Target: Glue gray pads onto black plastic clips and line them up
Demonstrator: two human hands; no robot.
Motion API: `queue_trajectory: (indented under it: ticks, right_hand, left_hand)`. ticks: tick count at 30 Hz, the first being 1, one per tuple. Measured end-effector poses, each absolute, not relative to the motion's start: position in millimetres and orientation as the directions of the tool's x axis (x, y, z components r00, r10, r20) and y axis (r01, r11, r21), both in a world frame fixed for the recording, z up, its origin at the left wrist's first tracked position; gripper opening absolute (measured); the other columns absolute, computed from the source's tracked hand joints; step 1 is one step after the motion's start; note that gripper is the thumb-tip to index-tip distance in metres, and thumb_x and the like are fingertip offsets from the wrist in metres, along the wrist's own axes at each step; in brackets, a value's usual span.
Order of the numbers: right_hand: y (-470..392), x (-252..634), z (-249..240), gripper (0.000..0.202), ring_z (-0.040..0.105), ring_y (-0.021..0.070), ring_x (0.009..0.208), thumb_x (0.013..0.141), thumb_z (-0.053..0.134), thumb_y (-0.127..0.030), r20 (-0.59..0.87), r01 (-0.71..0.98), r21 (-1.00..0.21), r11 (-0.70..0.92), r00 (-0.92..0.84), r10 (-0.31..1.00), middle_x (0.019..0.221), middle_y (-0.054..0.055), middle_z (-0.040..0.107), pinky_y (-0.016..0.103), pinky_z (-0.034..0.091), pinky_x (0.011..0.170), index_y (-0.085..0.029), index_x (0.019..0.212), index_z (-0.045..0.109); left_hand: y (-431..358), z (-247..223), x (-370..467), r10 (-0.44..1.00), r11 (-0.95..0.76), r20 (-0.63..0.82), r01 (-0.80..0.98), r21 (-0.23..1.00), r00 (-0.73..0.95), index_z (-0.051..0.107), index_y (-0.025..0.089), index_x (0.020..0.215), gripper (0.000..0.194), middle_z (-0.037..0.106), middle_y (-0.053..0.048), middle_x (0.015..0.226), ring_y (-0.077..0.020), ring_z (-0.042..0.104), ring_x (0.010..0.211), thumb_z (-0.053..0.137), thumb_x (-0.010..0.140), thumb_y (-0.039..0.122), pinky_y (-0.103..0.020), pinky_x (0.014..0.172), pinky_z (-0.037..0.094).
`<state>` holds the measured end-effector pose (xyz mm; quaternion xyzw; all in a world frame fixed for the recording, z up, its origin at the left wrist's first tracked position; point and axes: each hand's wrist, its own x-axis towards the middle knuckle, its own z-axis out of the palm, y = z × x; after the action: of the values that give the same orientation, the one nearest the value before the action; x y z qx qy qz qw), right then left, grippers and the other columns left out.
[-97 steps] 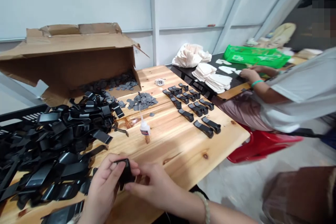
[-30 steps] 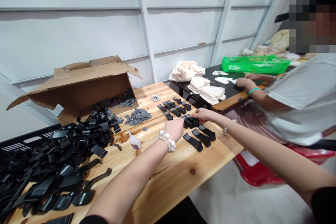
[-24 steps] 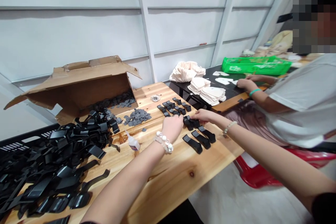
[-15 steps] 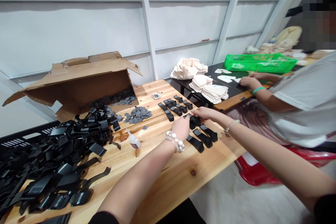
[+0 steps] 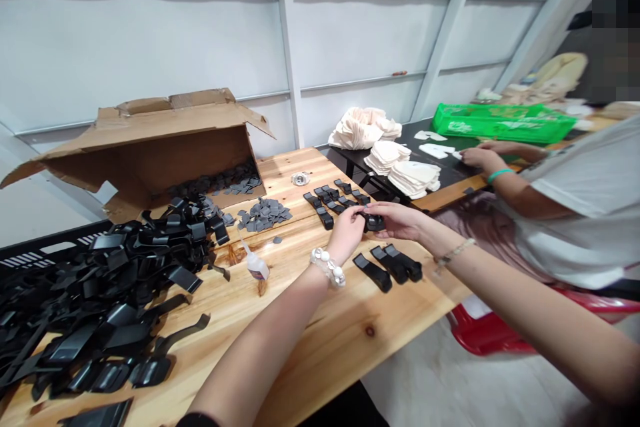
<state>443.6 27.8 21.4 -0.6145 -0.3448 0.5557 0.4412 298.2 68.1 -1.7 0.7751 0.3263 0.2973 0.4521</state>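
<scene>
My left hand (image 5: 349, 228) and my right hand (image 5: 399, 220) meet above the table's right part, fingers closed around one black curved plastic strip (image 5: 373, 222). Most of that strip is hidden by my fingers. Just in front of my hands lie three similar black strips (image 5: 373, 272), each with a grey square pad at its far end; the right two touch. Behind my hands sit several more black strips (image 5: 320, 210) in rows, partly covered by my fingers.
At left is a big heap of black strips (image 5: 115, 293). A cardboard box (image 5: 175, 127) spills grey squares (image 5: 265, 215) beside a small white glue bottle (image 5: 257, 265). A wristwatch (image 5: 301, 179) lies behind. At right, a co-worker's hands (image 5: 483, 157) handle white pieces near a green basket (image 5: 505, 127).
My right hand has turned and now wraps further around the held strip. The right two front strips lie closer together. The view has shifted slightly.
</scene>
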Motion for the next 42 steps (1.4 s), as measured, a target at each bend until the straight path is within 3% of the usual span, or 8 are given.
queue_trajectory:
  ticks: [8, 12, 16, 20, 28, 31, 35, 42]
  right_hand:
    - [59, 458, 31, 0.032, 0.062, 0.0170, 0.095, 0.091, 0.056, -0.033, -0.301, -0.129, -0.952, -0.278, 0.227, 0.926, 0.113, 0.008, 0.061, 0.036, 0.054, 0.080, -0.014, 0.117, 0.057]
    - [78, 484, 30, 0.036, 0.060, 0.0199, 0.103, 0.091, 0.055, -0.035, -0.256, -0.093, -0.967, -0.239, 0.407, 0.877, 0.121, 0.010, 0.057, 0.041, 0.052, 0.086, -0.015, 0.122, 0.055]
    - [98, 491, 22, 0.037, 0.060, 0.0201, 0.104, 0.091, 0.055, -0.035, -0.257, -0.015, -0.960, -0.281, 0.455, 0.853, 0.121, 0.010, 0.057, 0.041, 0.052, 0.087, -0.015, 0.122, 0.055]
    - [118, 478, 17, 0.037, 0.060, 0.0201, 0.103, 0.091, 0.056, -0.035, -0.283, 0.107, -0.929, -0.355, 0.413, 0.866, 0.120, 0.010, 0.058, 0.041, 0.052, 0.087, -0.014, 0.121, 0.055]
    - [148, 461, 21, 0.037, 0.060, 0.0202, 0.103, 0.091, 0.056, -0.035, -0.351, 0.313, -0.842, -0.440, 0.302, 0.886, 0.120, 0.010, 0.058, 0.041, 0.052, 0.087, -0.014, 0.121, 0.055]
    - [154, 457, 23, 0.036, 0.060, 0.0201, 0.104, 0.091, 0.055, -0.035, -0.343, 0.352, -0.831, -0.430, 0.284, 0.895, 0.121, 0.010, 0.058, 0.041, 0.052, 0.087, -0.015, 0.121, 0.055]
    - [160, 453, 23, 0.034, 0.059, 0.0195, 0.104, 0.092, 0.054, -0.035, -0.341, 0.370, -0.826, -0.425, 0.271, 0.900, 0.122, 0.009, 0.057, 0.040, 0.052, 0.088, -0.017, 0.120, 0.056]
    - [164, 452, 21, 0.036, 0.060, 0.0204, 0.104, 0.091, 0.055, -0.035, -0.368, 0.342, -0.844, -0.413, 0.190, 0.910, 0.121, 0.009, 0.058, 0.041, 0.052, 0.087, -0.015, 0.121, 0.055]
  left_hand:
    - [96, 21, 293, 0.829, -0.429, 0.168, 0.414, 0.803, 0.534, 0.041, 0.021, 0.140, 0.047, 0.057, -0.012, 0.132, -0.0243, 0.052, 0.123, 0.044, 0.094, 0.027, -0.040, 0.106, 0.038]
    - [105, 10, 276, 0.911, -0.359, 0.116, 0.622, 0.696, 0.396, 0.020, 0.017, 0.149, 0.076, 0.036, -0.020, 0.148, -0.0339, 0.031, 0.139, 0.054, 0.085, 0.041, -0.044, 0.112, 0.027]
    - [113, -8, 271, 0.913, -0.381, 0.112, 0.724, 0.575, 0.391, 0.021, 0.020, 0.148, 0.096, 0.017, -0.020, 0.157, -0.0422, 0.014, 0.144, 0.067, 0.070, 0.054, -0.052, 0.114, 0.017]
    - [129, -14, 283, 0.890, -0.443, 0.131, 0.757, 0.480, 0.437, 0.022, 0.029, 0.148, 0.099, 0.011, -0.013, 0.161, -0.0436, 0.006, 0.145, 0.068, 0.066, 0.059, -0.061, 0.112, 0.012]
    - [152, -11, 305, 0.817, -0.569, 0.168, 0.725, 0.387, 0.552, 0.044, 0.024, 0.135, 0.079, 0.043, -0.012, 0.145, -0.0362, 0.029, 0.136, 0.064, 0.070, 0.064, -0.057, 0.107, 0.026]
    - [151, -14, 310, 0.811, -0.581, 0.192, 0.719, 0.381, 0.552, 0.048, 0.019, 0.130, 0.068, 0.044, -0.013, 0.142, -0.0340, 0.035, 0.132, 0.060, 0.077, 0.060, -0.055, 0.107, 0.027]
    - [151, -18, 313, 0.829, -0.556, 0.213, 0.726, 0.405, 0.516, 0.036, 0.021, 0.139, 0.089, 0.042, -0.014, 0.143, -0.0352, 0.031, 0.133, 0.068, 0.067, 0.062, -0.050, 0.108, 0.028]
    - [150, -24, 313, 0.849, -0.526, 0.244, 0.713, 0.464, 0.468, 0.036, 0.025, 0.139, 0.082, 0.040, -0.012, 0.145, -0.0355, 0.031, 0.132, 0.069, 0.070, 0.056, -0.052, 0.105, 0.032]
